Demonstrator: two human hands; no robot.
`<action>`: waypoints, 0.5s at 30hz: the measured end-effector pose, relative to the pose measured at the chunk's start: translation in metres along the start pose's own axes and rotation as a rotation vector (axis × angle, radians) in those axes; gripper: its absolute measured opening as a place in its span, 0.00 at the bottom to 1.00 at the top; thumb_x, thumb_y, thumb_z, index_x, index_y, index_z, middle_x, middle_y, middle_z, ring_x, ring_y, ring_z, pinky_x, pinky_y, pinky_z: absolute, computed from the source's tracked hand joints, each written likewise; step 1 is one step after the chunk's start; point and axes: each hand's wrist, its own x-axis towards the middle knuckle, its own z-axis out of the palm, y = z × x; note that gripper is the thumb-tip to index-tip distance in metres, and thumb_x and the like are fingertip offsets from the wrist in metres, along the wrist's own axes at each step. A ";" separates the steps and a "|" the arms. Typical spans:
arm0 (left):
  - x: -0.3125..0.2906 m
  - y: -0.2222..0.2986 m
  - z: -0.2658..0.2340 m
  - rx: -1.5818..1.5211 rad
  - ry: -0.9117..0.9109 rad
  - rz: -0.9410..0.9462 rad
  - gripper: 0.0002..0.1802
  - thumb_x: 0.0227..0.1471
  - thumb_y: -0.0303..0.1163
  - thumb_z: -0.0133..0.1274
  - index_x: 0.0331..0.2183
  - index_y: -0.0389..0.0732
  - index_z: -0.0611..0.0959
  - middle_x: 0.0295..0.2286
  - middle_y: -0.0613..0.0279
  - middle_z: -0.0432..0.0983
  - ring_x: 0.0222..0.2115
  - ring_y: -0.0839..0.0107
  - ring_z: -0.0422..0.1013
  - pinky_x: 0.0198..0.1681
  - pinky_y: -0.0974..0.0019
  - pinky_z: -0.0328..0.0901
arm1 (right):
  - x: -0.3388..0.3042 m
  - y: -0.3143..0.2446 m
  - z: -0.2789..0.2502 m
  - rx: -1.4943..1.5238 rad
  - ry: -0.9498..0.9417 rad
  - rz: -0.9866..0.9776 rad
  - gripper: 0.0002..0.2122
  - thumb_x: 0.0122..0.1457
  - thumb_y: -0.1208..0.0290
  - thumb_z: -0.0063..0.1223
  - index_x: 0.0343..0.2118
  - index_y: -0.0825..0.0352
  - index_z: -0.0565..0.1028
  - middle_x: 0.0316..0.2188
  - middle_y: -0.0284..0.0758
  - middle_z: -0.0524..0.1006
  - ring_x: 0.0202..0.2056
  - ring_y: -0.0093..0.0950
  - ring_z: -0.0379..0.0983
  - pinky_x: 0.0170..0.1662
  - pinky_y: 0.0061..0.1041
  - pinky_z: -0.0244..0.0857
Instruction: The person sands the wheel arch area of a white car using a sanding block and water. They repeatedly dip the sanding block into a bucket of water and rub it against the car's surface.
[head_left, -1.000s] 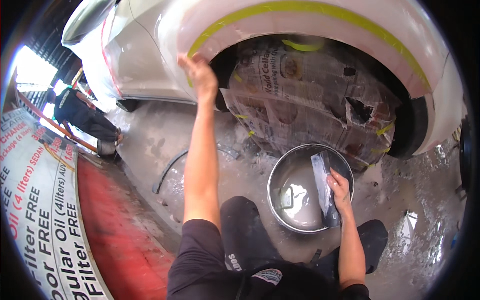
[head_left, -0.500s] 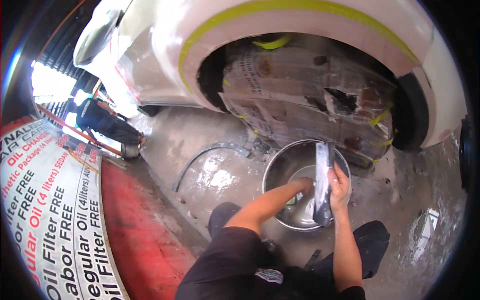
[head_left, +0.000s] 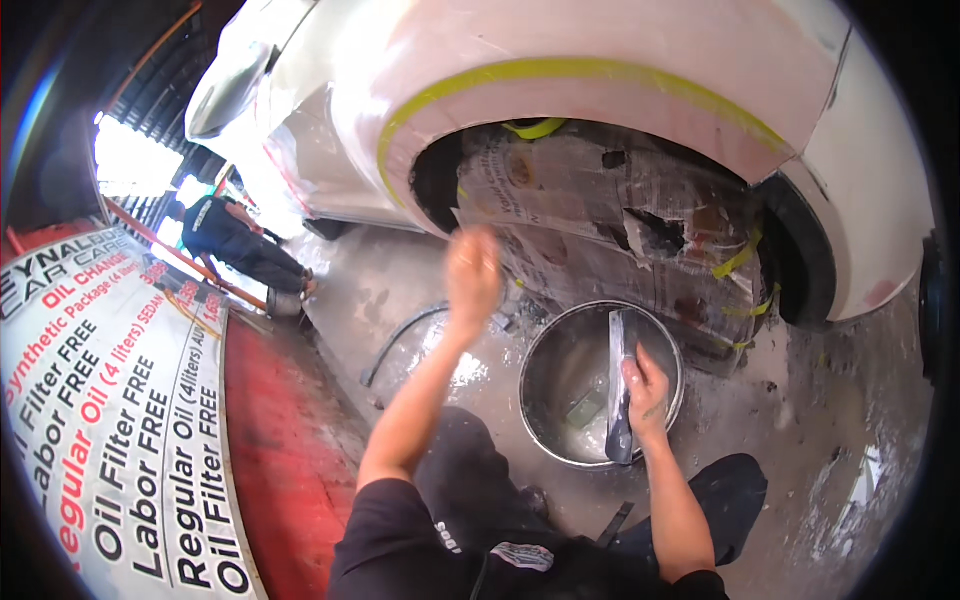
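My right hand (head_left: 645,385) grips a long, flat grey sanding block (head_left: 620,375), held upright across the right side of a round bucket (head_left: 528,385). Wet, pale streaks mark the block's face. Inside the bucket is cloudy water, with a small greenish rectangular piece (head_left: 587,408) in it. My left hand (head_left: 472,280) is raised in front of the car's wheel arch, up and left of the bucket. Motion smears its fingers, so what it holds, if anything, is unclear.
A white car body (head_left: 600,40) with a yellow-green tape line (head_left: 560,70) rises ahead. Torn newspaper (head_left: 570,210) covers its wheel. A curved dark strip (head_left: 400,330) lies on the wet floor. At left are a printed banner (head_left: 110,430) and another person (head_left: 240,240).
My left hand has come out of the bucket and swung up and left toward the wheel arch. My right hand still grips the block, now turned more edge-on.
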 end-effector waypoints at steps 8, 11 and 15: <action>0.174 0.069 -0.023 0.102 0.319 0.397 0.35 0.73 0.48 0.32 0.69 0.35 0.57 0.70 0.43 0.45 0.72 0.50 0.39 0.73 0.53 0.35 | 0.001 0.001 0.001 -0.004 -0.029 -0.026 0.25 0.64 0.67 0.55 0.60 0.78 0.71 0.55 0.48 0.78 0.55 0.33 0.75 0.59 0.28 0.64; 0.216 -0.020 -0.043 -0.177 0.367 0.069 0.34 0.73 0.47 0.27 0.69 0.31 0.55 0.70 0.43 0.44 0.72 0.53 0.38 0.74 0.56 0.32 | 0.000 0.005 0.002 -0.043 -0.022 -0.055 0.24 0.64 0.67 0.56 0.59 0.76 0.72 0.52 0.49 0.79 0.53 0.32 0.77 0.56 0.28 0.67; 0.225 -0.121 -0.081 0.059 0.189 -0.294 0.36 0.73 0.47 0.24 0.68 0.29 0.55 0.70 0.43 0.44 0.72 0.53 0.37 0.75 0.56 0.32 | -0.001 0.003 0.008 -0.091 -0.036 -0.051 0.23 0.64 0.66 0.57 0.59 0.74 0.73 0.40 0.44 0.82 0.38 0.29 0.79 0.45 0.28 0.71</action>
